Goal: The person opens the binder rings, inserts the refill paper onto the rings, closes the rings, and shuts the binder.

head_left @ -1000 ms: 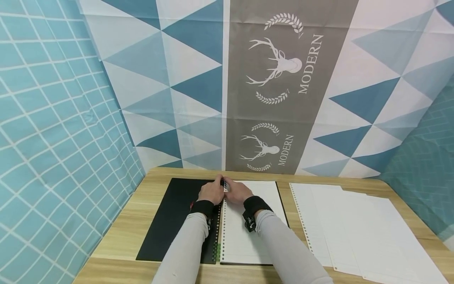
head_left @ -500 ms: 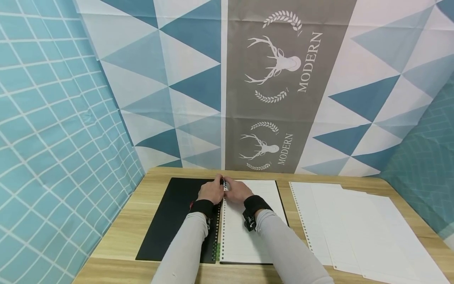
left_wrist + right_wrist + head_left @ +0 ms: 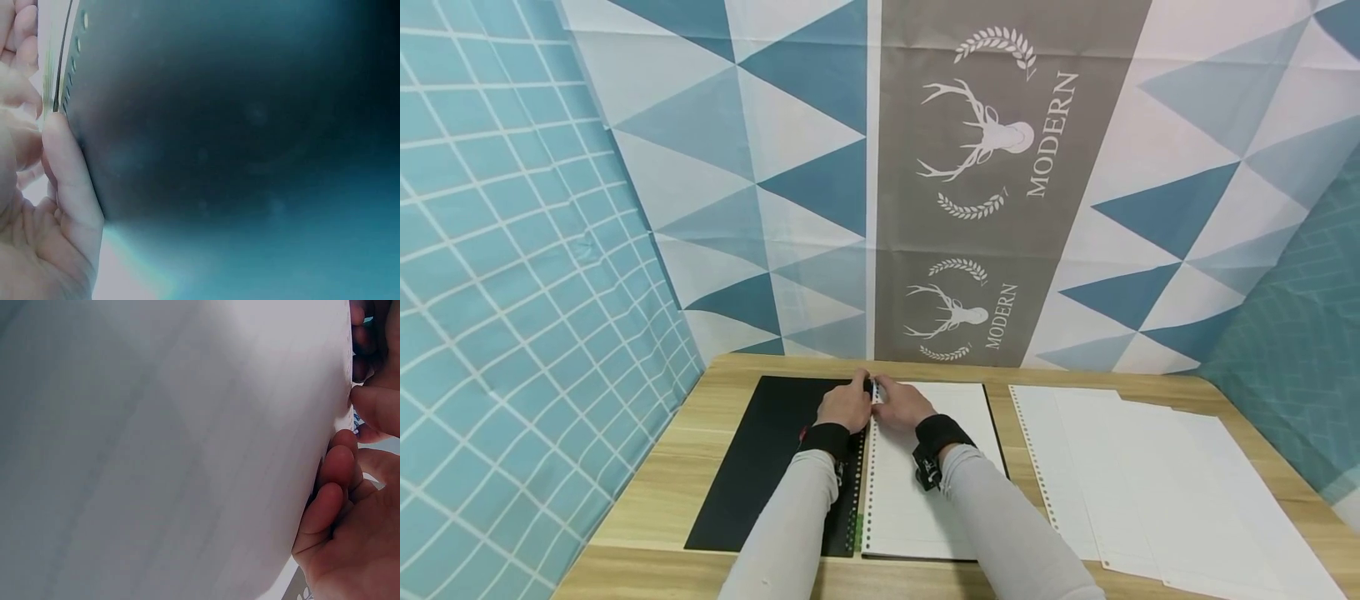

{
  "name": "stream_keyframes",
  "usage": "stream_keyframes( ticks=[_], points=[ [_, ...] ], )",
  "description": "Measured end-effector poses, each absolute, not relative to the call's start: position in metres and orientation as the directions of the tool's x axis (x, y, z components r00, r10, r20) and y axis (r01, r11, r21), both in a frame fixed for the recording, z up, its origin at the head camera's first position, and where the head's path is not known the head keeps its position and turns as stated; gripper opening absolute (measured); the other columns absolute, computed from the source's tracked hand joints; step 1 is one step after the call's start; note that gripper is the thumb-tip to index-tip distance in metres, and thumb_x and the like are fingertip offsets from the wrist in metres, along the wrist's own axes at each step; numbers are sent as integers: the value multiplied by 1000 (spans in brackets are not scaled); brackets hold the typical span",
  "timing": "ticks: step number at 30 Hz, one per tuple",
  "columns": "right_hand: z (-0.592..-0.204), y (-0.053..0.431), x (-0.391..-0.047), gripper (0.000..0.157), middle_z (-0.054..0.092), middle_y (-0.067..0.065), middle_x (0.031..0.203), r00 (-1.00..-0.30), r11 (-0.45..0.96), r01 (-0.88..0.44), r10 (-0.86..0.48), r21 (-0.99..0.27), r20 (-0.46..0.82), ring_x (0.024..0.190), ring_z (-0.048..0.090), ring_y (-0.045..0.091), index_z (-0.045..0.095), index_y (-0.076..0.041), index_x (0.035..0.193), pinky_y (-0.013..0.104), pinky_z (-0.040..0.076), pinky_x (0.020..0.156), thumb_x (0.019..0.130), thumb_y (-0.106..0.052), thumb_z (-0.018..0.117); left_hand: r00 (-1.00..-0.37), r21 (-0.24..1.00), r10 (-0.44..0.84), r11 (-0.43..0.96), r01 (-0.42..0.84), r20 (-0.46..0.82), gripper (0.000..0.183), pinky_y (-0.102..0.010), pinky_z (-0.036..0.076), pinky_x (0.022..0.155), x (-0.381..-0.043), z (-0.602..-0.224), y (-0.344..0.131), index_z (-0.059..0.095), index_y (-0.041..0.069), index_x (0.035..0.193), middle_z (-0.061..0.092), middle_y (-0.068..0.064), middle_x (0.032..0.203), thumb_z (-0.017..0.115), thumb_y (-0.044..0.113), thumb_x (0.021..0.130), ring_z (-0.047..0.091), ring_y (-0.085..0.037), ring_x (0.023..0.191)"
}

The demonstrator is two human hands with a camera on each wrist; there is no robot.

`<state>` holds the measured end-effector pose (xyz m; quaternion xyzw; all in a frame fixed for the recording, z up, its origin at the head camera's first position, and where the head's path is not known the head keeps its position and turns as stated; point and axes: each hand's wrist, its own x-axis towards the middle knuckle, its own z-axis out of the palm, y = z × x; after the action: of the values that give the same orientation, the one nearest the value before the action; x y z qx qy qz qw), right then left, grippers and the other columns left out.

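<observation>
An opened loose-leaf notebook lies on the wooden table, its black cover (image 3: 737, 475) to the left and a stack of punched white sheets (image 3: 913, 512) to the right. My left hand (image 3: 844, 407) and right hand (image 3: 906, 407) meet at the far end of its spine, gripping there. In the left wrist view, the thumb (image 3: 65, 153) lies along the cover's punched edge. Curled fingers (image 3: 334, 469) of my right hand hug the edge of the sheets in the right wrist view. A green strip (image 3: 859, 533) shows at the near end of the spine.
Several loose punched sheets (image 3: 1120, 475) lie overlapping on the right of the wooden table (image 3: 647, 508). A patterned cloth (image 3: 955, 208) hangs behind the table's far edge, and a blue checked one (image 3: 512, 250) hangs at the left.
Both hands stay at the far end of the spine, with only slight finger movement. The notebook and the loose sheets keep their places; the head view shifts slightly.
</observation>
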<state>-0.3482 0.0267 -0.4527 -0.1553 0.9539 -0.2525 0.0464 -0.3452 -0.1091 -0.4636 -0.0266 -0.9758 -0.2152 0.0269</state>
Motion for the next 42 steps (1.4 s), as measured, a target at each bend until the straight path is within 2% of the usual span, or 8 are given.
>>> stream_keyframes(
  ticks=[5, 12, 18, 21, 28, 32, 40, 42],
  points=[
    [-453, 27, -347, 60, 59, 18, 145, -948, 817, -267, -319, -511, -15, 132, 58, 39, 44, -14, 153, 52, 46, 109, 98, -28, 63, -997, 412, 47, 909, 65, 55, 42, -46, 52, 68, -347, -466, -109, 44, 22, 147, 69, -19, 88, 52, 22, 105, 65, -35, 72],
    [-455, 28, -349, 64, 57, 20, 147, -947, 805, -262, -320, -532, -19, 134, 56, 40, 42, -13, 155, 51, 46, 111, 96, -26, 65, -996, 417, 79, 904, 91, 45, 44, -46, 53, 76, -342, -462, -111, 45, 18, 147, 71, -20, 106, 54, 21, 104, 67, -33, 83],
    [-452, 30, -343, 67, 50, 20, 153, -947, 776, -235, -317, -585, -40, 141, 49, 40, 37, -9, 157, 52, 42, 115, 98, -23, 65, -991, 413, 120, 901, 131, 52, 42, -43, 49, 69, -335, -456, -111, 46, 15, 144, 68, -19, 97, 55, 20, 103, 63, -31, 75],
    [-452, 30, -341, 68, 51, 22, 152, -944, 761, -236, -327, -605, -43, 141, 49, 40, 36, -8, 157, 52, 42, 114, 97, -20, 65, -991, 413, 128, 900, 137, 49, 43, -44, 49, 71, -333, -456, -112, 46, 15, 145, 68, -20, 97, 55, 19, 103, 63, -32, 77],
    [-458, 29, -339, 65, 64, 27, 126, -929, 762, -291, -369, -579, -18, 125, 58, 41, 40, -3, 155, 51, 47, 106, 96, -17, 64, -991, 394, 132, 909, 136, 37, 53, -52, 54, 89, -329, -457, -111, 40, 11, 155, 64, -26, 127, 54, 21, 105, 67, -41, 108],
    [-458, 29, -337, 66, 63, 29, 126, -926, 763, -311, -379, -567, -1, 127, 58, 42, 40, -3, 155, 51, 47, 106, 95, -16, 65, -990, 366, 139, 920, 139, 27, 56, -55, 52, 99, -325, -457, -111, 37, 8, 157, 57, -28, 138, 52, 22, 105, 61, -44, 121],
    [-457, 26, -329, 61, 58, 27, 131, -942, 797, -273, -335, -539, -19, 122, 58, 43, 44, -3, 149, 59, 47, 101, 95, -20, 66, -987, 328, 155, 931, 158, 34, 56, -53, 52, 100, -318, -453, -110, 37, 4, 156, 55, -28, 141, 52, 22, 106, 61, -43, 122],
    [-456, 26, -328, 57, 59, 25, 128, -941, 812, -282, -339, -511, -19, 117, 60, 40, 48, -1, 145, 55, 49, 98, 95, -21, 65, -987, 331, 158, 930, 160, 34, 56, -53, 52, 100, -317, -452, -111, 37, 4, 157, 55, -28, 140, 52, 22, 106, 60, -43, 123]
  ],
)
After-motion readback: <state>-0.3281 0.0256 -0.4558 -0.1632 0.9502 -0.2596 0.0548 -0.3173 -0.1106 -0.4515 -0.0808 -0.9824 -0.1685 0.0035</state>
